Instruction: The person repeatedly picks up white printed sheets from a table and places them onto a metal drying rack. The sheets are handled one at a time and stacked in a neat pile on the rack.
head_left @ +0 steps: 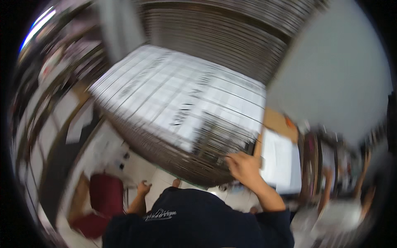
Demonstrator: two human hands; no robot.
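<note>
Two bare hands are seen from above, both blurred by motion. The right hand [244,165] is raised in front of the body, its forearm rising from the dark sleeve at the lower edge and slanting up and to the left. Its fingers are curled against the near right corner of a tall stack of printed sheets [182,103], and the fingertips appear pressed to the layered edge there; whether a sheet is actually pinched cannot be told through the blur. The left hand [143,189] is held low beside the body, well apart from the stack, with the fingers loosely bent and nothing visibly held.

The stack fills the middle of the view. Its white top face, ruled with dark lines, is seen tilted, with the long axis running from upper left to lower right, and its near edge shows many thin layers. A second, darker stack of layers [223,37] is seen behind it. A red stool [105,194] stands on the floor at lower left, near the left hand.
</note>
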